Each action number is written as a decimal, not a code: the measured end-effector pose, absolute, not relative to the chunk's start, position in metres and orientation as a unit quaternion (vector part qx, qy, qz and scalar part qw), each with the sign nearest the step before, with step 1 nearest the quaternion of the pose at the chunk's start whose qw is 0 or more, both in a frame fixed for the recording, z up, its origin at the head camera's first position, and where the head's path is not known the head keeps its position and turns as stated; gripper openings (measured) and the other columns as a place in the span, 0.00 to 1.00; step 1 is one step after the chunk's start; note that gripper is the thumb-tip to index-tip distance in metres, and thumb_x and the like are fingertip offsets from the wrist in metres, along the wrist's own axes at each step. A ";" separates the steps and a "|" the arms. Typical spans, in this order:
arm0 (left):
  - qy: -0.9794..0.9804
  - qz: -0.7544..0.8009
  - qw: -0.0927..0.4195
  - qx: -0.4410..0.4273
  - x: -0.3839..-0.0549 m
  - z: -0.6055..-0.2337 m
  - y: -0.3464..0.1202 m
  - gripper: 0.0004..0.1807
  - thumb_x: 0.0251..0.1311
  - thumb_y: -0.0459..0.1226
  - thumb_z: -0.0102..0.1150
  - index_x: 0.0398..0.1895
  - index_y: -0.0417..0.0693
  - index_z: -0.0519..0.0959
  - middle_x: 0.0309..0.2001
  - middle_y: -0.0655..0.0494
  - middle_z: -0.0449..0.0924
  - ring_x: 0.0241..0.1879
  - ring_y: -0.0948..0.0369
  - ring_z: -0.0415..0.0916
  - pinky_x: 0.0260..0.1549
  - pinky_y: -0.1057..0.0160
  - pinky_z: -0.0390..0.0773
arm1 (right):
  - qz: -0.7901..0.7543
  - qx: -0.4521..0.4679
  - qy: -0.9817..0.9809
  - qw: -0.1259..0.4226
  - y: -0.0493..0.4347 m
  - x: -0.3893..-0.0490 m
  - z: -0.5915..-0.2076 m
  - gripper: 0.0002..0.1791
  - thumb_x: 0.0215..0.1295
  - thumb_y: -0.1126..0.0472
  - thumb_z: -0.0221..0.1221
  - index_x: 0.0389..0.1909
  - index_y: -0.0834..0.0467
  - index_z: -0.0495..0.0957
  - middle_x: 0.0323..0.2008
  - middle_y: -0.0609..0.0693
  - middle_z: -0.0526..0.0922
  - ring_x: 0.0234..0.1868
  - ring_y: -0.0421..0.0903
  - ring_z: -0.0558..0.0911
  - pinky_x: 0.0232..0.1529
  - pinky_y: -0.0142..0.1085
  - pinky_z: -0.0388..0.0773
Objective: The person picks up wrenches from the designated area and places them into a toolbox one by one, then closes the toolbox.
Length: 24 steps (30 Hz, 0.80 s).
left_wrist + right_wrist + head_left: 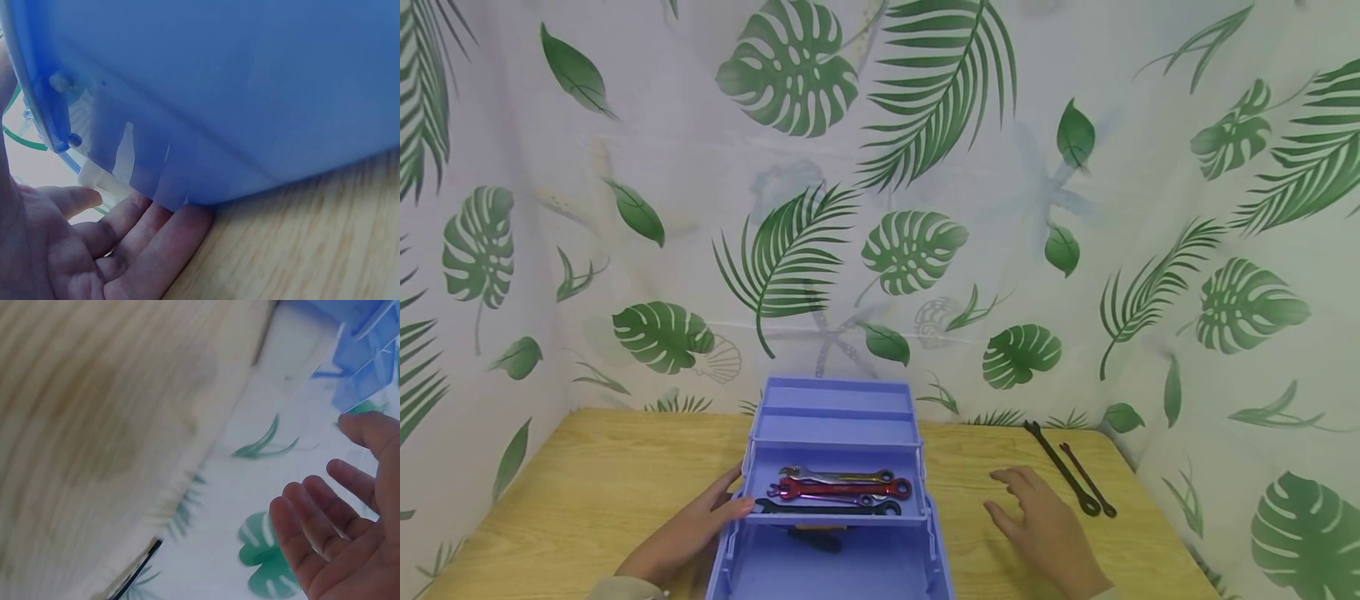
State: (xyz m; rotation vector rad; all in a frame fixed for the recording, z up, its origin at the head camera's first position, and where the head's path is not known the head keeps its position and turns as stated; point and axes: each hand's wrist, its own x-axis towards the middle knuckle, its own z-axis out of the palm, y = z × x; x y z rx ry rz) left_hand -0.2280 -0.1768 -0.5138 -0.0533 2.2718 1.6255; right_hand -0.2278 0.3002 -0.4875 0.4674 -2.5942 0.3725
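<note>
A blue plastic toolbox [835, 563] stands opened on the wooden table, its tiers stepped up toward the back. In its middle tray lie several wrenches: a silver-and-gold one [842, 477], a red one [850, 490], a purple one [823, 497] and a black one [827, 507]. My left hand [688, 533] is at the box's left side, thumb at the tray's front corner, and in the left wrist view its extended fingers [169, 244] rest against the blue wall. My right hand [1047, 533] hovers over the table right of the box, fingers spread and holding nothing.
Farther right on the table [625, 467] lie a long black wrench [1063, 469] and a smaller dark red wrench [1090, 482]. A dark-handled tool [816, 540] sits in the lower compartment, partly under the tray. Leaf-patterned cloth [925, 333] hangs behind and beside the table.
</note>
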 end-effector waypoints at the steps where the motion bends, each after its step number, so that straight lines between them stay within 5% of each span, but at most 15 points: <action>1: 0.799 0.575 0.173 -0.018 -0.228 -0.514 -0.177 0.51 0.68 0.63 0.56 0.84 0.50 0.49 0.72 0.31 0.66 0.67 0.34 0.69 0.63 0.28 0.67 | 0.132 0.164 -0.950 0.232 0.306 -0.230 -0.489 0.22 0.58 0.56 0.75 0.52 0.56 0.83 0.48 0.49 0.84 0.41 0.45 0.85 0.27 0.30 0.78; 7: 0.786 0.593 0.176 -0.010 -0.229 -0.515 -0.178 0.50 0.69 0.62 0.56 0.85 0.51 0.47 0.73 0.30 0.64 0.67 0.34 0.69 0.64 0.28 0.66 | 0.112 0.103 -0.978 0.146 0.348 -0.244 -0.489 0.21 0.64 0.55 0.71 0.54 0.61 0.81 0.48 0.56 0.83 0.39 0.52 0.85 0.24 0.37 0.79; 13: 0.774 0.606 0.183 -0.013 -0.228 -0.515 -0.180 0.50 0.69 0.61 0.56 0.85 0.51 0.47 0.74 0.29 0.62 0.67 0.34 0.69 0.64 0.28 0.67 | 0.097 0.034 -0.994 0.041 0.391 -0.260 -0.490 0.23 0.67 0.55 0.65 0.56 0.67 0.79 0.49 0.66 0.81 0.47 0.67 0.84 0.38 0.59 0.83; 24: 0.772 0.607 0.189 -0.010 -0.229 -0.516 -0.182 0.50 0.68 0.62 0.56 0.85 0.53 0.48 0.71 0.33 0.67 0.64 0.37 0.73 0.61 0.30 0.71 | 0.070 -0.009 -0.997 -0.027 0.431 -0.280 -0.500 0.19 0.67 0.60 0.64 0.49 0.72 0.79 0.40 0.64 0.80 0.40 0.63 0.83 0.37 0.58 0.83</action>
